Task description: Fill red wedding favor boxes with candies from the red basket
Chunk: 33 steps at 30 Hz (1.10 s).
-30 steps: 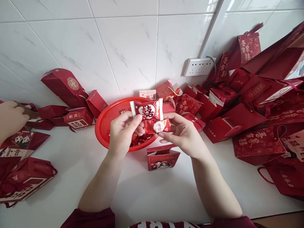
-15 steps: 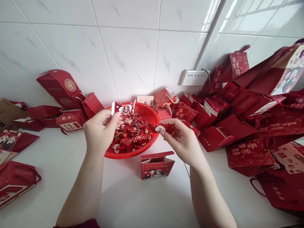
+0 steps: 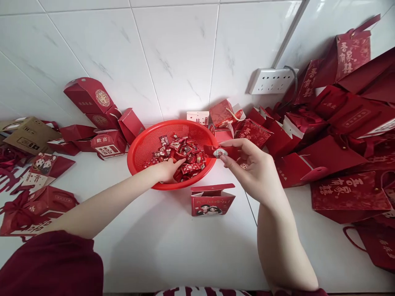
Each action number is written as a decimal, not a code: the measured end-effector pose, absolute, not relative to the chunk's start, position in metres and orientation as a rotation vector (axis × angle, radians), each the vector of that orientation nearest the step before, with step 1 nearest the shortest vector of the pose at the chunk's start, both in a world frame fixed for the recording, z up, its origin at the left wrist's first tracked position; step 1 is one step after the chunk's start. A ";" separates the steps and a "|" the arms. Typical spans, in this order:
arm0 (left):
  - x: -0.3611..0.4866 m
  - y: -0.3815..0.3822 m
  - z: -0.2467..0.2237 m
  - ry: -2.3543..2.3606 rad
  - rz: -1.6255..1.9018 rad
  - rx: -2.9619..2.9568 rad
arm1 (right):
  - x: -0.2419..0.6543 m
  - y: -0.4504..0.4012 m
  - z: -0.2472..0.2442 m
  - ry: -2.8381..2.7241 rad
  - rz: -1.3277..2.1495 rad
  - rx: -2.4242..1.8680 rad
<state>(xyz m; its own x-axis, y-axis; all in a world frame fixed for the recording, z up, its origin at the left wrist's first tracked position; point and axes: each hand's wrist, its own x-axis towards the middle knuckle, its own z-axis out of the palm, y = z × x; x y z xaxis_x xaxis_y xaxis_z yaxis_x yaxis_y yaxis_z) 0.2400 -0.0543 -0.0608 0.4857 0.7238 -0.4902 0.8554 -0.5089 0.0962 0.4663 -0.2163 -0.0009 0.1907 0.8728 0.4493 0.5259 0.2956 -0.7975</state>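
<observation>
A red plastic basket (image 3: 135, 144) holds a heap of red-wrapped candies (image 3: 188, 154). My left hand (image 3: 169, 169) reaches over its front rim into the heap; the thumb shows, the other fingers are hidden among the wrappers, so I cannot make out its hold. To the right of the basket, my right hand (image 3: 251, 164) pinches a red wrapped piece with a round pale label (image 3: 220, 153) between thumb and fingers. Just in front of the basket stands a small red box (image 3: 212, 205) with its top open and a cartoon couple on its front.
Red gift boxes and bags (image 3: 348, 195) crowd the right side. More red boxes (image 3: 109, 144) and a brown carton (image 3: 31, 135) stand at the left. A white power strip (image 3: 273, 81) is on the tiled wall behind the white tabletop (image 3: 173, 246).
My left hand has gone down into the basket, and the candy packet it held up is no longer visible. My right hand keeps its red piece. The view has shifted.
</observation>
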 end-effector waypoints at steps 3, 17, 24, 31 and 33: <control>0.243 -0.052 -0.069 1.303 -0.517 2.378 | 0.467 -0.217 -0.001 -1.479 0.374 -1.375; 0.203 0.014 -0.058 1.241 0.038 2.105 | 0.468 -0.221 0.003 -1.506 0.351 -1.367; 0.204 0.013 -0.060 1.175 -0.076 2.220 | 0.469 -0.220 0.001 -1.517 0.372 -1.374; 0.215 -0.002 -0.054 1.095 -0.345 2.424 | 0.467 -0.218 0.000 -1.584 0.377 -1.369; 0.217 -0.004 -0.053 1.116 -0.341 2.466 | 0.467 -0.219 0.000 -1.591 0.386 -1.370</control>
<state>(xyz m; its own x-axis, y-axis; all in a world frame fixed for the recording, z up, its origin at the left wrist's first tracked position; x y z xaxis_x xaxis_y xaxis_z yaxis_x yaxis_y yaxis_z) 0.2168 -0.0044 -0.0530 0.6497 0.6579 -0.3808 0.7584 -0.5953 0.2654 0.4666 -0.2185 0.0002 0.0971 0.8866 0.4522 0.5812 0.3183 -0.7489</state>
